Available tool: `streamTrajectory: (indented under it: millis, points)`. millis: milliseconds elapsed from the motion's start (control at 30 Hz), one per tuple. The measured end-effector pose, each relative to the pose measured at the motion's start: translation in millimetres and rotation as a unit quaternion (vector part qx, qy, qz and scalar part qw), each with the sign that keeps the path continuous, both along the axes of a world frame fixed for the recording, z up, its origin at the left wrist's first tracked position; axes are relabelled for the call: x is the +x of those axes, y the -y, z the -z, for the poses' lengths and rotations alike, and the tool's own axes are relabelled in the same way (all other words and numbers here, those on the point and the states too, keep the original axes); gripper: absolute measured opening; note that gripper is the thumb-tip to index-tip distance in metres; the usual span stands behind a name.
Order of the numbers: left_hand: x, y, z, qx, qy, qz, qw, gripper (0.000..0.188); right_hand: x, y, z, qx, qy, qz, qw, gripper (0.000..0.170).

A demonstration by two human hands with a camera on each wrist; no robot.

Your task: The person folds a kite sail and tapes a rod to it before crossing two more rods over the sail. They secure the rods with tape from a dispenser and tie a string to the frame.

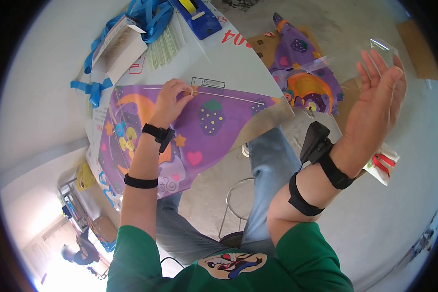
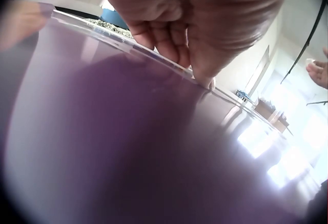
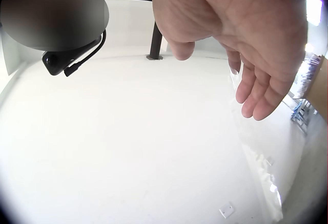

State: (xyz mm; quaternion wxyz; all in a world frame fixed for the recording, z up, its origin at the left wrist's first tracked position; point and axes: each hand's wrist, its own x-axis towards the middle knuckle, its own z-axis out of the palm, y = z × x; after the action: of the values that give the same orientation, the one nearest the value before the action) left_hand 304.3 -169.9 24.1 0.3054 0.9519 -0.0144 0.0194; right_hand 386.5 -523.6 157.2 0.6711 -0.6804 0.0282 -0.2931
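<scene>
A purple kite (image 1: pixel 214 141) printed with a moon, strawberries and stars lies over the board, a thin white rod (image 1: pixel 228 97) along its upper edge. My left hand (image 1: pixel 170 104) pinches that edge near its middle, thumb against fingertips; the left wrist view shows the pinching hand (image 2: pixel 205 24) above the blurred purple sheet. Raised far off to the right is my right hand (image 1: pixel 377 100), its fingers extended. Clear film (image 1: pixel 383 47) shows beyond its fingertips. In the right wrist view, thumb and fingers of the right hand (image 3: pixel 241 45) stand apart, and a clear strip (image 3: pixel 261 167) hangs from the fingers.
Behind the kite are a white box (image 1: pixel 119 51), blue ribbon (image 1: pixel 155 19), a bundle of thin rods (image 1: pixel 164 48) and a blue tape dispenser (image 1: pixel 197 19). Another purple kite (image 1: pixel 301 68) lies at the right on cardboard. A stool (image 1: pixel 238 194) stands below the board.
</scene>
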Motion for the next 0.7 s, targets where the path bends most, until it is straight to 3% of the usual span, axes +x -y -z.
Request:
streamTrajectory:
  millis: [700]
  points:
    - [-3.5,0.0,4.2,0.016,0.009,-0.008,1.0,0.019,0.4,0.2,1.0,-0.022,-0.007,0.008,1.0,0.069]
